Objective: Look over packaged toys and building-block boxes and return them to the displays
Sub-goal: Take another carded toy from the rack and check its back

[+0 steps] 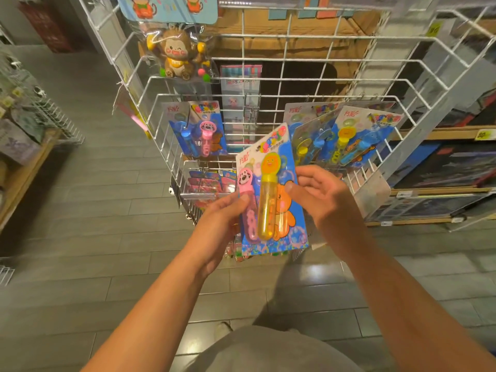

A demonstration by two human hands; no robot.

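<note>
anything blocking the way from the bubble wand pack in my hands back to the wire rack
Nothing visible does. Left hand and right hand hold the pack just in front of the rack, with open air between; hanging packs sit to the right.

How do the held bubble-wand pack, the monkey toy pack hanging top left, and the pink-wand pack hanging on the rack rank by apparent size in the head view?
1. Held bubble-wand pack, clearly largest, though it is nearest the camera.
2. Monkey toy pack and pink-wand pack look about alike; I would not rank them.
</note>
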